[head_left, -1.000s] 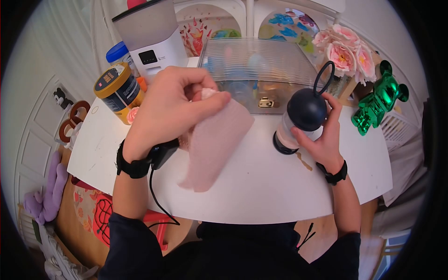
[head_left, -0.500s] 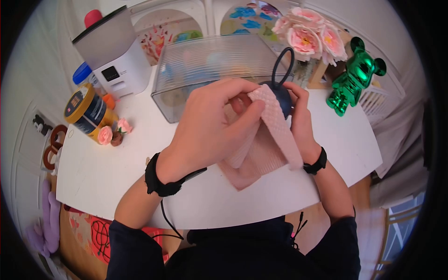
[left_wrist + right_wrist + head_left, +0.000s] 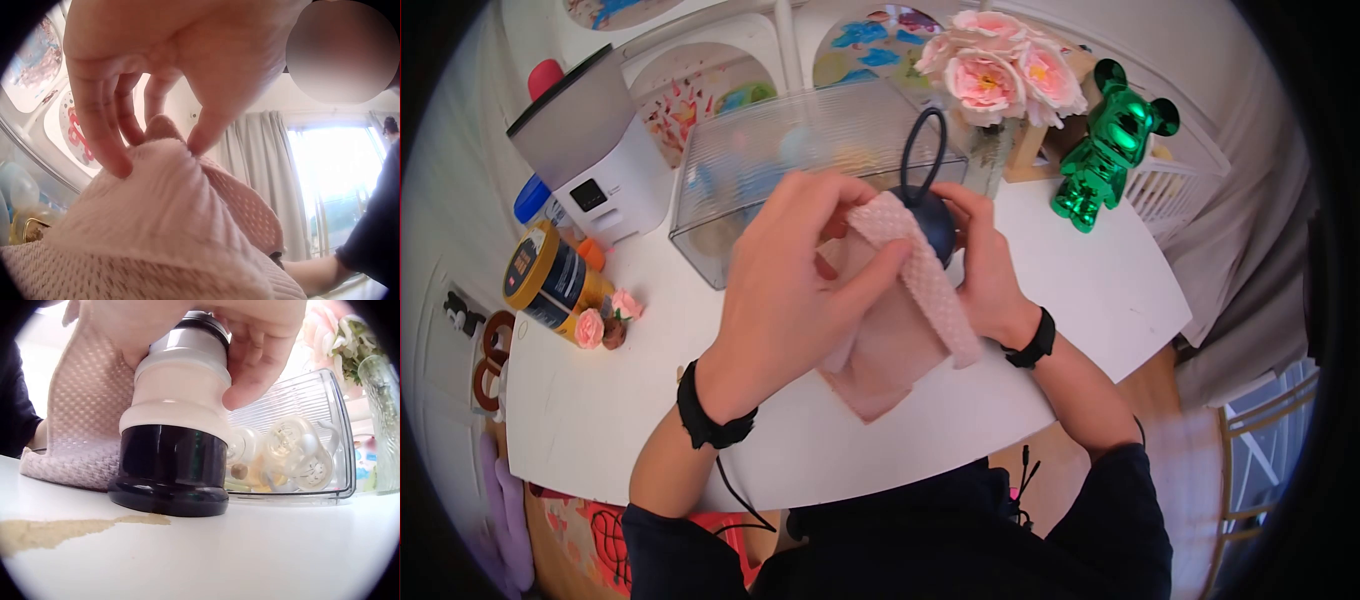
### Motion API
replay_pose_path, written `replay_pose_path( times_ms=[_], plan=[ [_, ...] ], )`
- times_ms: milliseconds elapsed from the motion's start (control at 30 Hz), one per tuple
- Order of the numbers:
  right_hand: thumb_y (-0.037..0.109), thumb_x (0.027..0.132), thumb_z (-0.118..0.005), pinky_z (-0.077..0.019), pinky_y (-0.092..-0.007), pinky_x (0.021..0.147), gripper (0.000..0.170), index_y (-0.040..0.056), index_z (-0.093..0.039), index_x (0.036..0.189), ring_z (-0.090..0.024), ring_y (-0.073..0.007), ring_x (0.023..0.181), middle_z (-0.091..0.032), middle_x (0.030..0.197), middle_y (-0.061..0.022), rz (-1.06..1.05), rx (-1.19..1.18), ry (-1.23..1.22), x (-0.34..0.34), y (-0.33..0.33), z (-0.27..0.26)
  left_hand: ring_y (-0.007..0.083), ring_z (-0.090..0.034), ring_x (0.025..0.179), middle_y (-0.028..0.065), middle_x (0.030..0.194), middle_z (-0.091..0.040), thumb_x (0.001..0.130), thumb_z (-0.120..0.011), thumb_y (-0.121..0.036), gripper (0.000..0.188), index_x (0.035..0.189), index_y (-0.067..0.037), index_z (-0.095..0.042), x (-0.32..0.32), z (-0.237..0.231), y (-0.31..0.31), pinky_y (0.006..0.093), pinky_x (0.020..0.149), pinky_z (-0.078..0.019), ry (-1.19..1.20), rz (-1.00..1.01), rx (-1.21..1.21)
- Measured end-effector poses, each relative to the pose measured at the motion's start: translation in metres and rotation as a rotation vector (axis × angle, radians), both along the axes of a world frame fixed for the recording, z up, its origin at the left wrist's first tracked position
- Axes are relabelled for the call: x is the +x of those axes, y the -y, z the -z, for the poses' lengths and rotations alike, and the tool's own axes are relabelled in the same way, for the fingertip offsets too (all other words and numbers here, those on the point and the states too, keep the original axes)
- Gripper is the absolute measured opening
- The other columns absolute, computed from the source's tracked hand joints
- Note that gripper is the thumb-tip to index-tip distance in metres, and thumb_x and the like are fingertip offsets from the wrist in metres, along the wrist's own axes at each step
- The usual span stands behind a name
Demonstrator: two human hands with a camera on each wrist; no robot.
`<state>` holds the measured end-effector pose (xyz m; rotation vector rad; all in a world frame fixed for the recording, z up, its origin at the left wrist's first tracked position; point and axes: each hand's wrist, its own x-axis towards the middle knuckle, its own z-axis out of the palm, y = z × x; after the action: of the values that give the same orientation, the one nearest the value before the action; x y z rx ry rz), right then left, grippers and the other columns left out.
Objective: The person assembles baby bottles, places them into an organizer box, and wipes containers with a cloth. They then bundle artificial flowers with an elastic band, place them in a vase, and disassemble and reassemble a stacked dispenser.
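Note:
My left hand point(image 3: 785, 280) pinches a pink waffle-textured cloth point(image 3: 895, 345) between thumb and fingers. In the left wrist view the cloth point(image 3: 162, 206) hangs in folds below the fingertips. Close beside it, my right hand point(image 3: 990, 275) grips a bottle with a round dark lid point(image 3: 935, 225) and a loop on top. The cloth covers the bottle's body in the head view. From the right wrist, the bottle point(image 3: 178, 400) shows a pale pinkish body and a glossy black base standing on the white table, with the cloth draped alongside.
A brown stain point(image 3: 69, 531) lies on the table before the bottle. Behind stands a clear ribbed box point(image 3: 725, 190) with things inside. At left are a white dispenser point(image 3: 605, 170), a yellow tub point(image 3: 550, 280) and small flowers point(image 3: 590, 328); at right, a flower bouquet point(image 3: 990, 85) and green bear figure point(image 3: 1105, 150).
My left hand has brought the cloth rightward against the bottle, which my right hand keeps holding. The head view has turned, so the table's objects sit further left.

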<state>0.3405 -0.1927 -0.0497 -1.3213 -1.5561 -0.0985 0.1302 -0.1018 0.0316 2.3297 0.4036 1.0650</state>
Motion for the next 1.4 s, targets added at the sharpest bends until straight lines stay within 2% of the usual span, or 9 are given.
replay_pose_path(
  times_ms=[67,100,200,267,367,800,967,1400],
  plan=[
    [0.035,0.076,-0.094,-0.0597,-0.0345,0.073,0.095,0.0052,-0.046,0.152,-0.075,-0.0302,0.1,-0.071,0.127,-0.0185,0.005,0.008,0.061,-0.0005,0.003,-0.0043,0.0136,-0.069,0.099,0.0038,0.112,-0.069,0.091,-0.084,-0.014,0.034,0.121,-0.005,-0.071,0.0003,0.0023,-0.0013,0.0264,0.071,-0.057,0.037,-0.028,0.032],
    [0.034,0.074,-0.095,-0.0606,-0.0366,0.074,0.097,0.0053,-0.045,0.152,-0.075,-0.0327,0.103,-0.07,0.129,-0.0188,0.005,-0.021,0.065,-0.0013,0.0041,-0.0053,0.0136,-0.069,0.099,0.0038,0.112,-0.069,0.091,-0.084,-0.014,0.034,0.121,-0.005,-0.071,0.0007,0.0023,-0.0016,0.0264,0.071,-0.057,0.041,-0.011,0.03],
    [0.034,0.073,-0.096,-0.061,-0.0392,0.077,0.098,0.0059,-0.044,0.152,-0.074,-0.0353,0.105,-0.068,0.13,-0.0193,0.002,0.01,0.08,-0.0023,0.0033,-0.0059,0.0161,-0.069,0.103,0.0054,0.115,-0.069,0.093,-0.08,-0.012,0.036,0.127,-0.006,-0.072,-0.0011,-0.0013,0.0008,0.029,0.078,-0.0586,0.02,-0.03,-0.011],
    [0.033,0.073,-0.096,-0.0611,-0.041,0.079,0.099,0.0063,-0.043,0.153,-0.073,-0.0369,0.109,-0.066,0.131,-0.0197,-0.003,0.042,0.134,-0.0019,0.0017,-0.0048,0.0164,-0.069,0.104,0.0056,0.116,-0.069,0.093,-0.08,-0.013,0.037,0.129,-0.006,-0.072,-0.0012,0.0,0.0013,0.0293,0.078,-0.0586,0.017,-0.018,0.0],
    [0.033,0.073,-0.096,-0.0611,-0.041,0.079,0.1,0.0062,-0.042,0.153,-0.073,-0.0368,0.111,-0.066,0.13,-0.0194,-0.008,-0.062,0.06,-0.0043,0.0055,-0.0069,0.0172,-0.069,0.105,0.0062,0.118,-0.07,0.094,-0.079,-0.014,0.038,0.131,-0.006,-0.072,-0.0024,0.0007,0.0005,0.0299,0.078,-0.0587,0.009,-0.014,0.02],
    [0.033,0.074,-0.096,-0.062,-0.0403,0.076,0.1,0.0063,-0.041,0.153,-0.074,-0.0357,0.106,-0.068,0.128,-0.0193,-0.026,-0.024,0.064,-0.0046,0.0034,-0.0034,0.018,-0.071,0.102,0.007,0.118,-0.071,0.094,-0.081,-0.017,0.038,0.129,-0.006,-0.074,-0.006,-0.0031,0.0012,0.0305,0.077,-0.0587,-0.01,0.009,0.003],
    [0.034,0.071,-0.097,-0.0602,-0.0367,0.073,0.103,0.0061,-0.042,0.153,-0.073,-0.0326,0.102,-0.068,0.128,-0.0191,-0.007,-0.039,0.084,-0.0027,0.0047,-0.0053,0.0179,-0.071,0.101,0.0066,0.117,-0.071,0.094,-0.081,-0.018,0.037,0.129,-0.006,-0.074,-0.0062,-0.0036,0.0011,0.0307,0.078,-0.0587,-0.016,0.01,-0.004],
    [0.034,0.071,-0.098,-0.0598,-0.0352,0.072,0.102,0.0056,-0.043,0.153,-0.073,-0.0309,0.107,-0.067,0.13,-0.0181,-0.006,0.027,0.083,-0.0024,0.0007,-0.0006,0.0204,-0.072,0.1,0.0091,0.116,-0.072,0.096,-0.079,-0.017,0.038,0.132,-0.005,-0.073,-0.0058,-0.0019,0.0022,0.032,0.079,-0.0593,-0.054,-0.029,0.118]
  ],
)
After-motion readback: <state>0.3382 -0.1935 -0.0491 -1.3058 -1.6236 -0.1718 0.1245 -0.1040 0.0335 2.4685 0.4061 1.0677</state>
